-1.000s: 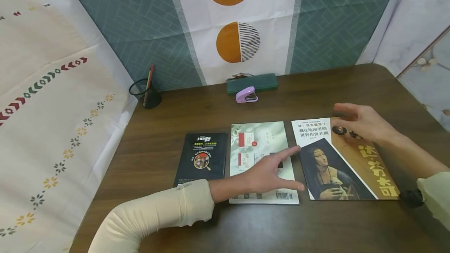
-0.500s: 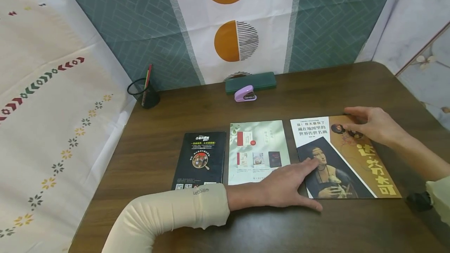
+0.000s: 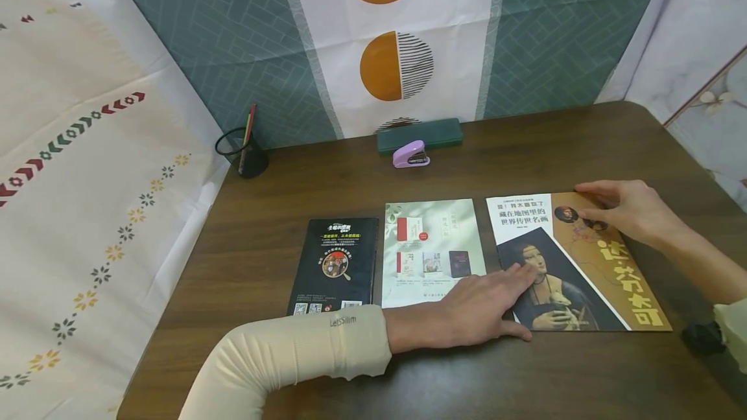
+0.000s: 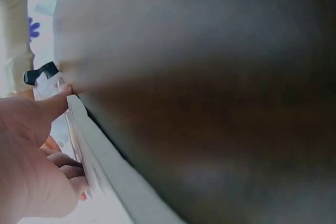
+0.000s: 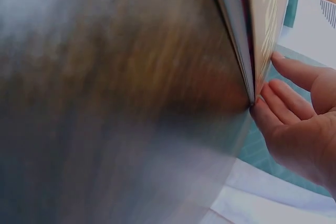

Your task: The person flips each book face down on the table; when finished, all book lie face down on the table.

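- The table [image 3: 496, 381] looks as it did a second ago, its books all where they lay.
- The painting book [image 3: 574, 264] lies flat, or nearly so, on the right of the row, beside the pale green book [image 3: 432, 238]; from here I see no shift in it yet.
- The dark book [image 3: 335, 271], at the row's left end, stays untouched.
- The left hand [image 3: 484, 303] is what has moved most: a second ago it hung over the green book, and now its loosely spread fingers rest on the painted cover's left side, thumb apart near the bottom edge, gripping nothing.
- The right hand [image 3: 639, 216] has settled from above the cover onto its far right corner, fingers curved about the edge and thumb on top, a light hold, I judge.
- So the painting book is now bracketed from both sides, which should steady it for handling.
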Available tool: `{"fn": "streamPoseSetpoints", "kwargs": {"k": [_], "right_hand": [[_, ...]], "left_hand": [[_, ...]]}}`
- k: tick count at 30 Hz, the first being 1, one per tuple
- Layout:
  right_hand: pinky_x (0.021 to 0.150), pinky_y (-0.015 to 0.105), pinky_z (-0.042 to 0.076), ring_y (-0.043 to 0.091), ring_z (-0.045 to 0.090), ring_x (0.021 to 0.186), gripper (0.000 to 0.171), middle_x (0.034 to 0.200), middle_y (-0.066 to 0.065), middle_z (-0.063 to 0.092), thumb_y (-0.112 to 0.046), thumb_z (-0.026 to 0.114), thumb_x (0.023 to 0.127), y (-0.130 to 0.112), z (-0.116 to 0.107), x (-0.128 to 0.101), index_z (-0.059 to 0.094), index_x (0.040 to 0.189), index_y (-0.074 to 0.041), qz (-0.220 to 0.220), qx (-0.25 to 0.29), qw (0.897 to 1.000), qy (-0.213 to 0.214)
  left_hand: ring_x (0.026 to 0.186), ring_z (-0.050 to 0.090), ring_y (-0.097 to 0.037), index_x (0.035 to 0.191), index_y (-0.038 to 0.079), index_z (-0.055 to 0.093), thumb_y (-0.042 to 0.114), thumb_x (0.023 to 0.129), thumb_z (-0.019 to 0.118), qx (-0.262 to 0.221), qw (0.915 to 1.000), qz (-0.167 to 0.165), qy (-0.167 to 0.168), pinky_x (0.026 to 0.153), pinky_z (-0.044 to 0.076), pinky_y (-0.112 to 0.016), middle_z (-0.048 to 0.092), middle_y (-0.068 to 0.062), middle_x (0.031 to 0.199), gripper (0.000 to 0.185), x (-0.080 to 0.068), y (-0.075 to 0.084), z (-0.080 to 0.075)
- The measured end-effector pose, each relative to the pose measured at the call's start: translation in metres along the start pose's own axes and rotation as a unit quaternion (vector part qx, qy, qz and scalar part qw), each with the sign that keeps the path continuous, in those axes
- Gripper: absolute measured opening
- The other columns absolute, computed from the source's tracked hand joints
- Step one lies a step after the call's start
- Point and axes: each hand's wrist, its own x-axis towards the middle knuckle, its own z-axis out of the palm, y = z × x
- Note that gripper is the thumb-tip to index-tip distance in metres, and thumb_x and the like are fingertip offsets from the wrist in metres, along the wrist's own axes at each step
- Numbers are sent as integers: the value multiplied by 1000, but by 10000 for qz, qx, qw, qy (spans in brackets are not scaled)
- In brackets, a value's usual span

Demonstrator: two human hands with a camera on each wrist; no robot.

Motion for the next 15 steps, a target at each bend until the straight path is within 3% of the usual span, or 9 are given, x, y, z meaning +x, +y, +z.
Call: {"fn": "streamPoseSetpoints", "kwargs": {"k": [4, 6, 9, 15], "right_hand": [[100, 73, 42, 63, 42, 136, 60, 148, 43, 45, -23, 72, 104, 0, 0, 0, 51, 149, 10, 98, -16, 9999, -69], [100, 73, 42, 63, 43, 136, 59, 148, 43, 46, -23, 72, 104, 0, -1, 0, 52, 149, 10, 133, -62, 9998, -94], [101, 73, 42, 63, 44, 135, 58, 147, 43, 47, -22, 73, 104, 0, -1, 0, 53, 148, 10, 163, -131, 9997, -116], [101, 72, 42, 63, 44, 135, 61, 147, 43, 45, -24, 73, 103, 1, -1, 0, 52, 149, 10, 229, -184, 9994, -179]], "left_hand": [[144, 50, -10, 167, 17, 34, 61, 98, 68, 637, 9972, 403, -35, 101, 50, -21, 47, -1, 163, 88, 2, -1, -3], [133, 59, -11, 164, 15, 40, 60, 102, 64, 1179, 9904, 726, -26, 95, 53, -22, 53, -2, 159, 80, 3, -1, -4], [120, 67, -11, 158, 15, 48, 55, 108, 56, 2046, 9709, 1242, 56, 88, 56, -22, 58, 1, 154, 65, 3, 0, -4], [124, 66, -8, 152, 13, 57, 29, 116, 41, 3283, 9220, 2049, 151, 85, 59, -22, 62, 0, 150, 43, 0, 3, -6]]}}
